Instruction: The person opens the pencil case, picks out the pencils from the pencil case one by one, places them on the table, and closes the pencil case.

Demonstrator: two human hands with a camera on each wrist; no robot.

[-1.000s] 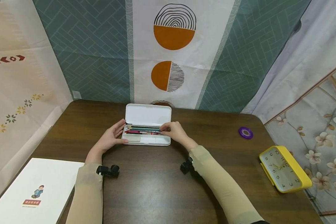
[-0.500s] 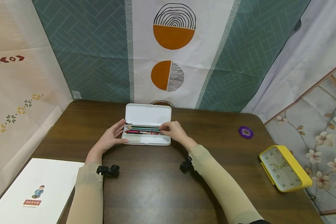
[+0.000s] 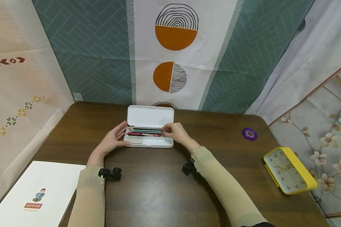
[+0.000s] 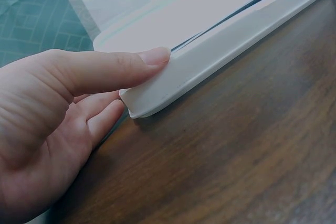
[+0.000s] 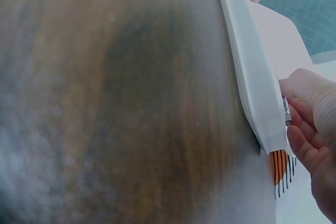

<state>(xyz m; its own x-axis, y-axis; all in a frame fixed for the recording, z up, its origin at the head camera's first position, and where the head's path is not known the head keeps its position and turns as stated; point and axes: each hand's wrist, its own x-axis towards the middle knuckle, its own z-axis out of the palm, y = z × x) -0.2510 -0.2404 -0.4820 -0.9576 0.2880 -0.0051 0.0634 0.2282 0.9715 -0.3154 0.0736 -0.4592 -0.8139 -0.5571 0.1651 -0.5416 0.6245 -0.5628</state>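
A white pencil case [image 3: 150, 142] lies with its lid raised at the table's far side. Inside it are several dark green pencils [image 3: 146, 129], a red pen [image 3: 134, 134] and a whitish block [image 3: 134, 140]. My left hand [image 3: 112, 138] rests against the case's left end, thumb [image 4: 155, 56] on the front rim and the other fingers extended along the side. At the right end, my right hand [image 3: 176, 132] pinches the end of a slim pencil [image 5: 287, 111] with thumb and fingertips; the rest of it is hidden by the case wall in the right wrist view.
A white box [image 3: 54, 186] with a small printed figure lies at the left front. On the right are a purple ring-shaped object [image 3: 249, 134] and a yellow alarm clock [image 3: 290, 171]. Patterned cloth [image 3: 102, 47] hangs behind the brown table [image 3: 147, 189].
Almost nothing differs. Both hands keep their places at the two ends of the pencil case, and the case and its contents stay put.
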